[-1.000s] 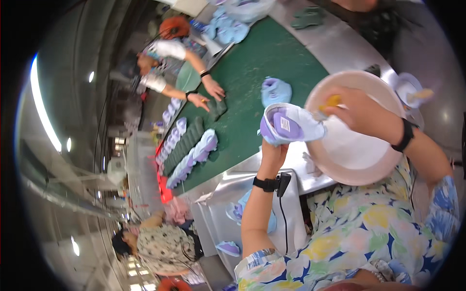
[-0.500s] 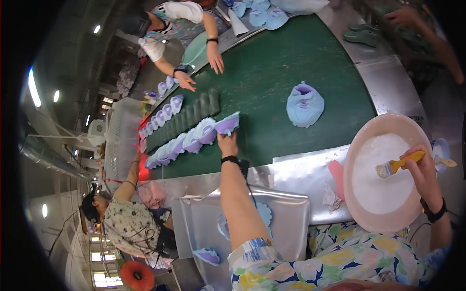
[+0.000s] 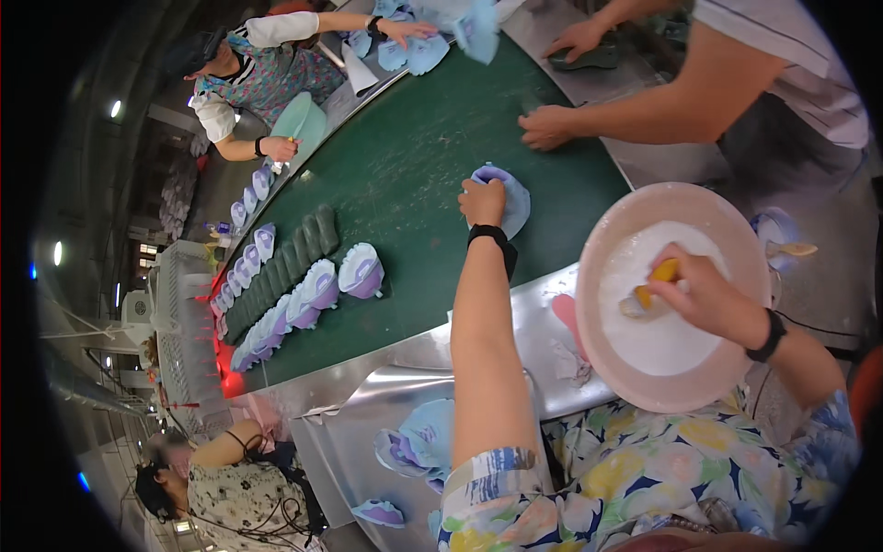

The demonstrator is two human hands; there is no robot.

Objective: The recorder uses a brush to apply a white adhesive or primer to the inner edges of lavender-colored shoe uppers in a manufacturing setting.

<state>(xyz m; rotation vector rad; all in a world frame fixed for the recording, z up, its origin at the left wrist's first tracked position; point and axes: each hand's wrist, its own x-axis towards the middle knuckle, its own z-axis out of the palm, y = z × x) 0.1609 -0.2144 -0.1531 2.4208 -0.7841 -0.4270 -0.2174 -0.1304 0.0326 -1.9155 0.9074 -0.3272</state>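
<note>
Left hand [image 3: 483,202]: you grasp the pale-blue shoe upper [image 3: 518,210] by its rim, on the green desk [image 3: 414,156], left of the round pink basin [image 3: 593,299]. Right hand [image 3: 706,296] grips a yellow-handled brush [image 3: 664,270] over it, presumably containing drips.

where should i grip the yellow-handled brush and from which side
By the yellow handle, probably from the right and above: its bristles point down-left in the picture, over the white contents of the pink basin, and the right hand already holds that end.
</note>
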